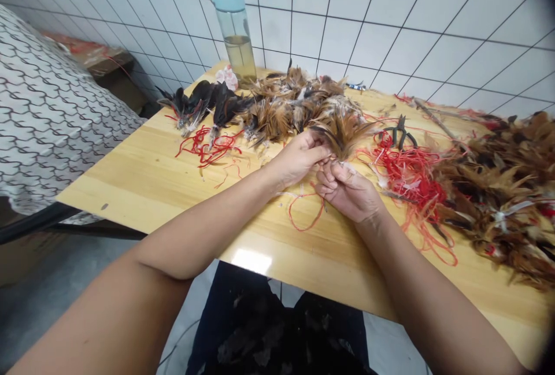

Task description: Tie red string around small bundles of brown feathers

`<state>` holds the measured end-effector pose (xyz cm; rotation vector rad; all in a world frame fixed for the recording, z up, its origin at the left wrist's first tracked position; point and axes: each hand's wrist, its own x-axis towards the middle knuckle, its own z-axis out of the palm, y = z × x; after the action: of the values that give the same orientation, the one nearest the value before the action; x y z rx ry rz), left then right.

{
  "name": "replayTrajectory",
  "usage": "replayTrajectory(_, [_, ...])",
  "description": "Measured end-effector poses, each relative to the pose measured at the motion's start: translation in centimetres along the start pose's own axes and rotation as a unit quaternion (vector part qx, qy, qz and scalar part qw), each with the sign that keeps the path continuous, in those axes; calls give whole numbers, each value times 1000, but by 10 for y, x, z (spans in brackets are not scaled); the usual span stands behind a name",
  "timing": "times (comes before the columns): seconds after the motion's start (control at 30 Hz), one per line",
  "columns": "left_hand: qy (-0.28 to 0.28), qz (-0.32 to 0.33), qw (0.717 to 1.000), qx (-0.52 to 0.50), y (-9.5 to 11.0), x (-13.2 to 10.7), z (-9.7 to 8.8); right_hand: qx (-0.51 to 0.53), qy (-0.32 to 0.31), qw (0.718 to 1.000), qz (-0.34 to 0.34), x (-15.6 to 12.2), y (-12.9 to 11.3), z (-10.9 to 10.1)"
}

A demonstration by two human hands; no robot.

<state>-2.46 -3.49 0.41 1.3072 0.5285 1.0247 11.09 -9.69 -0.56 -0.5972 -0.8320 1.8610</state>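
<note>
Over the middle of the wooden table (143,196), a bunch of brown feathers (344,135) fans upward from between my fingers. My left hand (306,155) is closed around the bunch's lower left side. Just below and to the right, my right hand (347,187) pinches at the base of the bunch; the exact grip is partly hidden by the fingers. A loop of red string (299,227) hangs down below the hands onto the tabletop. Right behind the bunch lies a heap of brown feather bundles (286,103).
Red strings (403,164) lie tangled at the right beside black-handled pliers (402,132). More feathers (511,190) pile up at the right edge. Black feather bundles (203,103) and red string pieces (208,147) lie at the left. A water bottle (236,34) stands against the tiled wall.
</note>
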Motion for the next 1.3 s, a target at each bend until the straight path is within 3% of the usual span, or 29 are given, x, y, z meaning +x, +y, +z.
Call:
replayTrajectory(0.1, [-5, 0, 1000, 15, -3, 1, -1, -5, 3, 1000, 3, 0, -1, 1])
replayTrajectory(0.33, [51, -9, 998, 47, 3, -6, 7, -19, 46, 999, -18, 1, -1, 2])
replayTrajectory(0.53, [38, -24, 996, 81, 9, -10, 10, -8, 87, 996, -32, 4, -1, 0])
replayTrajectory(0.73, [1, -34, 982, 185, 11, -7, 3, 17, 77, 997, -9, 5, 0, 1])
replayTrajectory(0.87, [-21, -34, 959, 279, 14, -5, -4, 35, 82, 996, 8, 6, 2, 0])
replayTrajectory(1.03, [-22, 14, 913, 408, 13, -5, -9, 13, 78, 997, 13, 6, 3, 0])
replayTrajectory(1.3, [-25, 181, 839, 513, 8, -9, -1, 21, 108, 994, -17, 9, 3, -4])
